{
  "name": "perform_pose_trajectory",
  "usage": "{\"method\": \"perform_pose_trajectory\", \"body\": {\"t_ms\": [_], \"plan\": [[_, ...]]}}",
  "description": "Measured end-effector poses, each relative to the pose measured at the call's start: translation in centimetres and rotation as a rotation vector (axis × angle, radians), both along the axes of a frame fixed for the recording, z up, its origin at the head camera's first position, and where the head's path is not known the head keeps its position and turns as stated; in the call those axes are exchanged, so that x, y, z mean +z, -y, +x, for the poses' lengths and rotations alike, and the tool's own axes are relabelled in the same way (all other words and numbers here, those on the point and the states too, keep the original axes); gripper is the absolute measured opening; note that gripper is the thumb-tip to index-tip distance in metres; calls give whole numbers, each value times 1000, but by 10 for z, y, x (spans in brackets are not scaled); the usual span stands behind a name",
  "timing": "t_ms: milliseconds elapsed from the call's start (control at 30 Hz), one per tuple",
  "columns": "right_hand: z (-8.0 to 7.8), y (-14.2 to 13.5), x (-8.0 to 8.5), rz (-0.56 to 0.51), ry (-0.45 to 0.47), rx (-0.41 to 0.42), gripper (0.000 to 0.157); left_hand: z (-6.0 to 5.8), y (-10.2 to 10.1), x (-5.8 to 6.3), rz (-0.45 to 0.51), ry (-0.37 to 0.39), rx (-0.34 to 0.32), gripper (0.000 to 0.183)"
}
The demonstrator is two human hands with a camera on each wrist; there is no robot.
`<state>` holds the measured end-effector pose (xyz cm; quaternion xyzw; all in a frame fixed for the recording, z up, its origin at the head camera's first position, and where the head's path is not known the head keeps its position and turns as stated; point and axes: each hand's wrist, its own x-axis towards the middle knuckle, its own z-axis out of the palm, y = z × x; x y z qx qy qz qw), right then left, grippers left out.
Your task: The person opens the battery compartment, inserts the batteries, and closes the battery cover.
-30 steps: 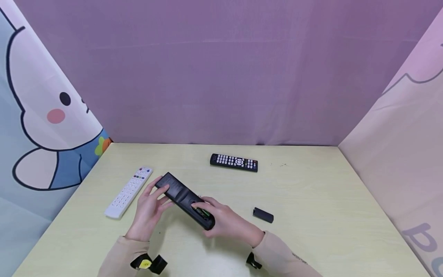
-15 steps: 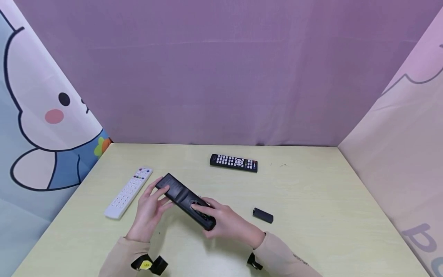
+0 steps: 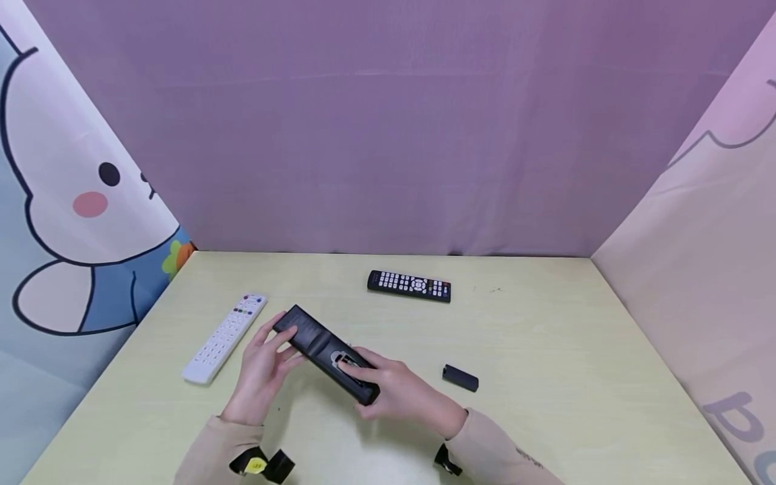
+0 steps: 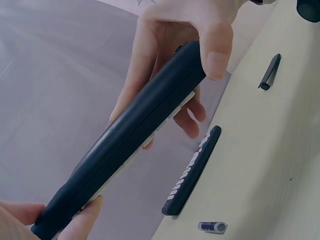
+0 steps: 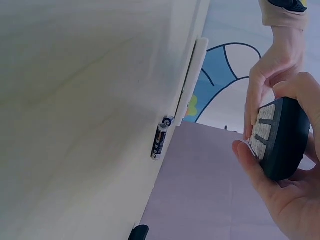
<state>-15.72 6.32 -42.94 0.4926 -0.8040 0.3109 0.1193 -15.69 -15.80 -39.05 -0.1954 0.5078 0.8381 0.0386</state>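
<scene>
Both hands hold a black remote control (image 3: 321, 343) above the table, its back facing up and its keys facing down. My left hand (image 3: 257, 367) grips the far-left end between thumb and fingers. At the near-right end my right hand (image 3: 403, 391) holds the remote, one digit reaching over the uncovered battery compartment (image 3: 345, 360). Something light shows inside, but that digit hides much of it. A small black battery cover (image 3: 460, 378) lies on the table to the right. Two loose batteries, one upright battery (image 5: 159, 142) and one partly hidden battery (image 5: 168, 121), appear in the right wrist view.
A white remote (image 3: 225, 339) lies slanted at the left of the table (image 3: 545, 337). Farther back rests a second black remote (image 3: 409, 286), keys up. Purple cloth (image 3: 388, 135) stands behind the table, with printed cloth at both sides.
The right hand's digit over the compartment has shifted slightly. A green strip visible there earlier is out of sight, and a lighter patch shows. Both hands otherwise stay nearly in place.
</scene>
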Motion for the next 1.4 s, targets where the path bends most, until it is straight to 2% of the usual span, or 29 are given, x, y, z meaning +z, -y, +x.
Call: {"method": "perform_pose_trajectory", "body": {"t_ms": [167,500,700,933,1233,1400], "plan": [[1,-1,0,4,-8,-15,59,0,0,-1,16,12,-8,52],[6,-5,4,71,161,-55,64,0,0,-1,18,10,-4,46],[6,-9,5,64,220,-50,62,1,1,-2,20,7,-7,50],[5,-16,9,75,289,-98,55,1,2,-1,25,4,-1,47],[-1,-33,11,-10,284,-106,41,1,2,-2,20,-3,8,41],[-5,-45,11,-14,287,-139,34,1,3,-2,18,-4,11,43]]}}
